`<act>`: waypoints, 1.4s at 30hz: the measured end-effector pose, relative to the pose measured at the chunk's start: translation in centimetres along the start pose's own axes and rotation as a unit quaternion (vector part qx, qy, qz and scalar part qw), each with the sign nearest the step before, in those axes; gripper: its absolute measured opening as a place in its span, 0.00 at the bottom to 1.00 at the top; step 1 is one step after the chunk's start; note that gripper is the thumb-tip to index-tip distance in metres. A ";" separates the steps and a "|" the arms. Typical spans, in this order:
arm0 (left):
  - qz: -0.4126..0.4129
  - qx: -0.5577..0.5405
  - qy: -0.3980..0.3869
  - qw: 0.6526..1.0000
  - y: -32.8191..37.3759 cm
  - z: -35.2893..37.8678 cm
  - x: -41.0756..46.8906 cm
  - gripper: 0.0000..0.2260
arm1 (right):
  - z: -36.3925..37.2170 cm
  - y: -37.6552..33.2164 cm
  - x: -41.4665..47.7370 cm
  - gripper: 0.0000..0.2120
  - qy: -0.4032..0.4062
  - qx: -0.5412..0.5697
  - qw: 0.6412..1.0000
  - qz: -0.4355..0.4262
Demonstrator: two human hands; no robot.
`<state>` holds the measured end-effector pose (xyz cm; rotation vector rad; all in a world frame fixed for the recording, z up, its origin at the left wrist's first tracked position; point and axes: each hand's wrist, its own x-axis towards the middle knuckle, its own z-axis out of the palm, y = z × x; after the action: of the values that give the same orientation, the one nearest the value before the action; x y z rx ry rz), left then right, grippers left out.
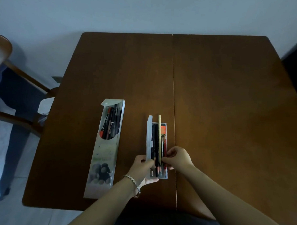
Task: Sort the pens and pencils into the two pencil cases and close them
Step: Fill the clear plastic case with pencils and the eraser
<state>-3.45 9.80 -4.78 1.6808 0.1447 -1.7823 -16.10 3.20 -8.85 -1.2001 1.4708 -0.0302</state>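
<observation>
We look down on a brown wooden counter (221, 98) with a seam running from front to back. Left of the seam lie two pencil cases, side by side and well apart. The one on the left is a long pale card-like pencil case (107, 144) with a printed picture of dark round fruit at its near end. Its far flap stands open, and black and red pens (110, 122) show through the upper opening. The one on the right, close to the seam, is a shorter translucent grey plastic pencil case (165, 177). Its hinged lid (149, 138) stands up along its left side. Inside lie sharpened pencils (157, 143), dark, white and red, tips pointing toward us. A long pale yellow pencil (159, 129) reaches past the far end of the case. The left hand (142, 168), with a beaded bracelet (133, 179) at the wrist, grips the near left corner of the grey case, its fingers curled over the lid edge and its thumb under the end. The right hand (178, 158) has its fingertips curled in and pinches the sharpened pencils at the right side; we cannot tell which one. A wooden chair (23, 83) stands to the left of the counter.
</observation>
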 end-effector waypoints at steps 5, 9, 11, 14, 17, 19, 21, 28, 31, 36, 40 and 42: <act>-0.017 -0.003 -0.002 1.000 0.2 0.1 -0.4 0.12 | -0.1 -0.9 -0.2 0.08 0.064 -0.065 0.992 -0.093; -0.018 -0.029 0.002 0.999 0.2 0.0 -0.8 0.13 | -0.3 -2.5 0.2 0.17 0.084 -0.215 0.959 -0.166; -0.023 -0.028 0.009 0.999 0.3 0.1 -1.1 0.11 | -0.4 -3.1 0.6 0.18 0.063 -0.284 0.943 -0.161; -0.026 -0.019 0.014 0.999 0.4 0.3 -1.4 0.13 | -0.5 -3.3 0.9 0.20 0.036 -0.313 0.938 -0.143; -0.025 -0.013 0.013 1.000 0.4 0.3 -1.8 0.15 | -0.9 -3.1 0.9 0.19 0.005 -0.302 0.943 -0.142; -0.025 -0.011 0.015 1.000 0.3 0.2 -2.0 0.14 | -1.1 -2.7 0.7 0.17 -0.021 -0.302 0.943 -0.141; -0.029 -0.016 0.017 0.999 0.2 0.2 -2.0 0.14 | -1.1 -2.3 0.6 0.16 -0.030 -0.295 0.945 -0.141; -0.031 -0.017 0.023 0.999 0.1 0.2 -1.9 0.15 | -0.9 -0.9 -0.4 0.21 -0.032 -0.245 0.959 -0.136; -0.035 -0.002 0.018 0.999 0.0 0.1 -1.7 0.16 | -0.7 -1.0 -0.9 0.16 0.037 -0.239 0.959 -0.151; -0.033 0.008 0.012 0.999 -0.1 0.1 -1.7 0.15 | 0.4 -2.1 -1.4 0.16 0.058 -0.309 0.937 -0.154; -0.033 0.014 0.021 0.999 -0.2 0.1 -1.6 0.15 | 0.9 -3.4 -0.5 0.12 0.084 -0.306 0.943 -0.098; -0.033 0.017 0.015 0.999 -0.3 0.0 -1.5 0.17 | 1.2 -3.9 -0.3 0.12 0.080 -0.271 0.958 -0.058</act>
<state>-3.65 10.60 -3.51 1.7460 0.1873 -1.8170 -12.77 2.25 -6.63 -1.7601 1.6024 0.2148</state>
